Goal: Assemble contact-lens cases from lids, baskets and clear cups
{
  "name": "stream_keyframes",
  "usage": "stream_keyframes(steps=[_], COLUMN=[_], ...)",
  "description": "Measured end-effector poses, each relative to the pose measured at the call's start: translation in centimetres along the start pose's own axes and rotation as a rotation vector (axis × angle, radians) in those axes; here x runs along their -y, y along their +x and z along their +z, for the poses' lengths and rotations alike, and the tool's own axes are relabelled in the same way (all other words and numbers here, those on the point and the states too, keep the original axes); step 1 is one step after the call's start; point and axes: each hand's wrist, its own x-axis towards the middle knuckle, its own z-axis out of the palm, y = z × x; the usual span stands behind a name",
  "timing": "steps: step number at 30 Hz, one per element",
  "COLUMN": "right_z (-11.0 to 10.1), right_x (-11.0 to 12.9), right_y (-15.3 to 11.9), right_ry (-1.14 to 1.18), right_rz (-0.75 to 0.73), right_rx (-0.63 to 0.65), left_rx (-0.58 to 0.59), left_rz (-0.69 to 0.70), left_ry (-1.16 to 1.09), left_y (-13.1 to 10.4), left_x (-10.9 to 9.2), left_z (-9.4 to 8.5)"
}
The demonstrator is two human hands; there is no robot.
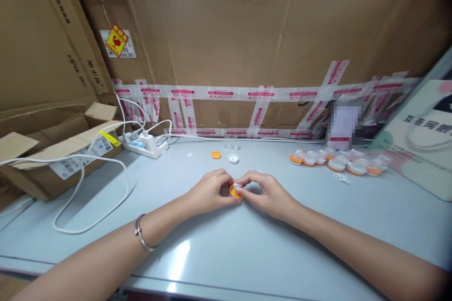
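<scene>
Low over the table's middle, my left hand (211, 190) grips an orange plastic disc (234, 193) by its edge. In my right hand (266, 193), between thumb and forefinger, is a small white openwork plastic piece (238, 186), held against the disc's face. Whether the two parts are joined I cannot tell. Just beyond the hands lie an orange ring (216, 155) with a hole in it and a white round cap (232, 159). Behind them stand clear plastic domes (231, 143). A tiny white part (189, 154) rests to their left.
Several orange-and-white pieces with clear domes (337, 163) cluster at the right, beside flat white openwork parts (341, 178). A power strip (148, 146) with a looping white cable (127, 188) and an open cardboard box (60, 160) occupy the left. Large taped cardboard (226, 33) walls the back.
</scene>
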Motion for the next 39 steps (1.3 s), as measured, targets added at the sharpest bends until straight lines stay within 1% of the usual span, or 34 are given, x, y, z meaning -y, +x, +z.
stream_keyframes(steps=[5,9,11,13,15,18,21,24,27,30,32,36,39], right_z=[-0.2,-0.5,-0.8,-1.4,-2.2,-3.5,-4.0,-3.3,-1.7,-0.4,-0.2,-0.8,-1.9], right_x=[0.2,0.5,0.5,0.1,-0.9,-3.0,-5.3,-7.1,-8.2,-8.8,-9.1,-9.0,-8.3], right_y=[0.0,0.1,0.3,1.0,2.2,5.0,8.3,10.9,12.3,12.8,12.9,12.6,11.8], right_ry=[-0.005,0.034,0.057,0.063,0.04,-0.07,-0.123,-0.145,-0.155,-0.158,-0.153,-0.118,-0.062], right_rz=[0.029,0.061,0.065,0.081,0.11,0.145,0.16,0.191,0.213,0.223,0.226,0.228,0.21], right_rx=[0.015,0.047,0.011,-0.08,-0.171,-0.263,-0.287,-0.299,-0.316,-0.346,-0.358,-0.384,-0.42], left_rx=[-0.007,-0.006,-0.018,-0.032,-0.043,-0.051,-0.042,-0.05,-0.064,-0.089,-0.112,-0.146,-0.173], left_rz=[-0.003,-0.002,-0.014,-0.022,-0.019,-0.041,-0.112,-0.159,-0.188,-0.195,-0.194,-0.227,-0.246], left_ry=[-0.002,0.024,0.02,0.002,-0.025,-0.113,-0.288,-0.412,-0.457,-0.462,-0.453,-0.464,-0.484], left_y=[0.2,0.1,0.0,0.0,-0.1,-0.2,-0.2,-0.1,0.0,0.1,0.1,0.2,0.2], left_x=[-0.2,-0.6,-0.7,-0.8,-0.7,-0.6,-0.5,-0.3,0.0,0.3,0.3,0.3,0.1], left_z=[0.2,0.1,0.1,0.0,0.0,0.0,0.0,0.0,0.0,0.1,0.1,-0.1,-0.3])
